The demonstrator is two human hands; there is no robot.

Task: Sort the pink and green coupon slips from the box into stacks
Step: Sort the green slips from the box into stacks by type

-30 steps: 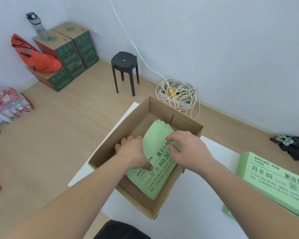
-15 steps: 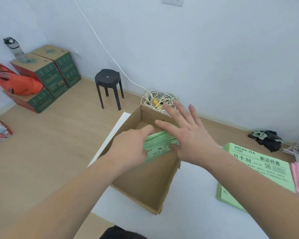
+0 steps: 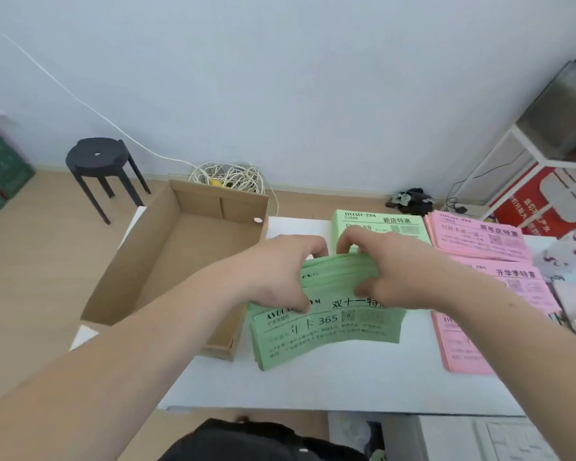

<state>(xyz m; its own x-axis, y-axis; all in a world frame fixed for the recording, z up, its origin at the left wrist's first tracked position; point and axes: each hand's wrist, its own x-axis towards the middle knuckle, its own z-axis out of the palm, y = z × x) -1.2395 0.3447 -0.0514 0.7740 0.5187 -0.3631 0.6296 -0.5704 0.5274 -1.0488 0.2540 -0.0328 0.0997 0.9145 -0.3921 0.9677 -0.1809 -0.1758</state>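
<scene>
Head view: fingers (image 3: 346, 241) of both hands curled round green bundle (image 3: 326, 331), thumbs on printed face. Left hand (image 3: 280, 271) at left end, right hand (image 3: 396, 264) at right end. Bundle sags, long axis left-right, over middle of desk (image 3: 346, 387), just right of box (image 3: 197, 254). Green stack (image 3: 379, 221) straight ahead at far edge, nearer right hand. Pink stacks (image 3: 479, 237) along right edge.
</scene>
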